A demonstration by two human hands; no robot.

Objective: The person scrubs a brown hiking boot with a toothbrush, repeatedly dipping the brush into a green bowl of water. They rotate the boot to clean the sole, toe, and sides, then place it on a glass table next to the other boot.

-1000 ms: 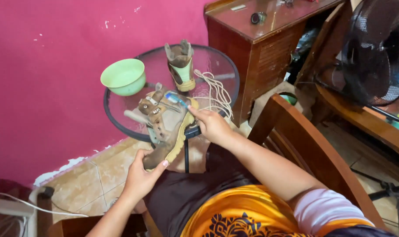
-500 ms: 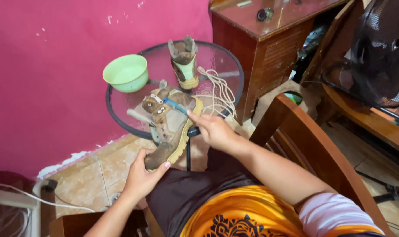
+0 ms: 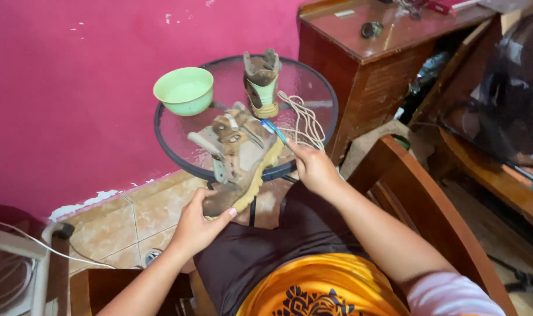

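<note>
Boot [image 3: 238, 161] in brown and tan sits tilted over the near rim of the round glass table [image 3: 313, 82], toe end down toward the seated person's lap. Left hand [image 3: 197, 227] grips that toe from below. Right hand [image 3: 314, 168] is closed around a blue-handled brush [image 3: 273, 131], its tip against the boot's upper. Farther back on the table stand a second boot [image 3: 262, 83], upright, a green bowl [image 3: 184, 90] to its left and loose laces [image 3: 304, 122] to its right.
</note>
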